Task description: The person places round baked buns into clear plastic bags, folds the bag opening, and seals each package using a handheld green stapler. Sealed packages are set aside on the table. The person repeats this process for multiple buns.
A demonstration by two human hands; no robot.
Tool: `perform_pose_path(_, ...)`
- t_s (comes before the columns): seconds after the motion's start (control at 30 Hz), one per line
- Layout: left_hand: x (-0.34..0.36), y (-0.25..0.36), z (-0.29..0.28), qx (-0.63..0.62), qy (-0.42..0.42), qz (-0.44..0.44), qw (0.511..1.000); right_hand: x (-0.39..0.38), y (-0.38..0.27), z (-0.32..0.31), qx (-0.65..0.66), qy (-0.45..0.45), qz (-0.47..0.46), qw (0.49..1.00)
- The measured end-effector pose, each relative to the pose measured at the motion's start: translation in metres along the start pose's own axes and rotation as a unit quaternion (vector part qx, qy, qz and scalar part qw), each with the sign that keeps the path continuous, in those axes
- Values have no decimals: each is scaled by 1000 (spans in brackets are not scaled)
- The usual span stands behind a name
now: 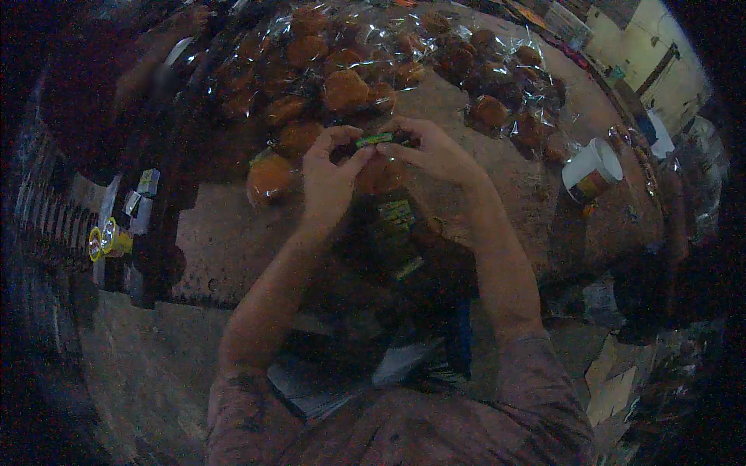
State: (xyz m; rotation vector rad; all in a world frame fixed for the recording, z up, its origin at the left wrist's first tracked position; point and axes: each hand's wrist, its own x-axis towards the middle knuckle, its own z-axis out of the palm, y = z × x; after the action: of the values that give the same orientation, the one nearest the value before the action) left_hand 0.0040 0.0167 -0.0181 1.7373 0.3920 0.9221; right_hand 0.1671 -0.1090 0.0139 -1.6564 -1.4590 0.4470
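Observation:
My left hand (330, 175) and my right hand (431, 151) meet over the table, both pinching a small green strip (375, 140) held level between the fingertips. Under the hands a clear bag of brown buns (381, 175) is partly hidden. A stack of green printed labels (398, 233) lies just below the hands, near my lap. A single bagged orange-brown bun (270, 177) sits left of my left hand.
Many bagged brown buns (350, 74) in clear wrap cover the far half of the brown table (225, 241). A paper cup (594, 167) lies on its side at right. A yellow tape roll (105, 241) and small packets sit at left. Papers lie on my lap.

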Motion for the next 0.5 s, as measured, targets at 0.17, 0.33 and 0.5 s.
perform_pose_path(0.17,1,0,-1,45,3,40,998,-1,0,1,-53,18,17,998)
perform_pose_path(0.33,-3,7,-6,54,-15,17,998,2,7,9,-31,37,-47,998)
perform_pose_path(0.5,-4,5,-8,51,9,25,998,5,13,16,-53,68,-80,993)
